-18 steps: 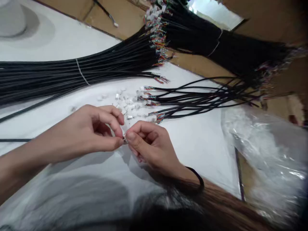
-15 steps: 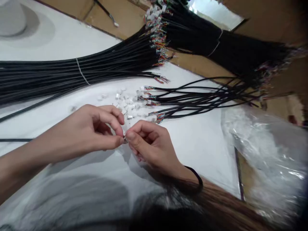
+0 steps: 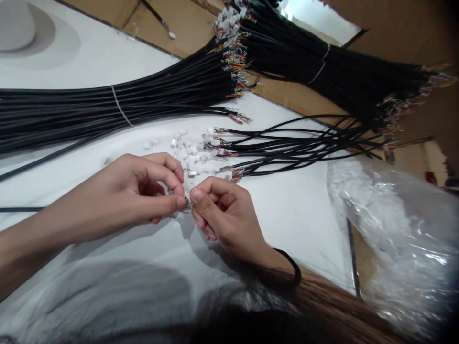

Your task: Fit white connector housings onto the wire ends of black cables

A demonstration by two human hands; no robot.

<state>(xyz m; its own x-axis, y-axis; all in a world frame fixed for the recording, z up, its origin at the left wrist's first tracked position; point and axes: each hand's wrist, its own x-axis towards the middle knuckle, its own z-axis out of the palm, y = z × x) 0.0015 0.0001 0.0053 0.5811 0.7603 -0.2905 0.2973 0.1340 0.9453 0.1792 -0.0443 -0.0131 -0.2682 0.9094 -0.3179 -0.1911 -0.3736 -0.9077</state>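
No legible text, brand, number or sign on black cables [image 3: 172, 91], white connectors [image 3: 192, 173], plastic bag [image 3: 412, 239], worktop [image 3: 290, 210].

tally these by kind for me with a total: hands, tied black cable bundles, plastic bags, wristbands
Hands: 2 (left hand, right hand)
Tied black cable bundles: 2 (left bundle, upper-right bundle)
Plastic bags: 1 (clear bag)
Wristbands: 1 (black band)
Total: 6

White connectors are too jumbled to count.

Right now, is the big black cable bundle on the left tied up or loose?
Tied up: a thin pale tie crosses the black cable bundle. Its underside is hidden.
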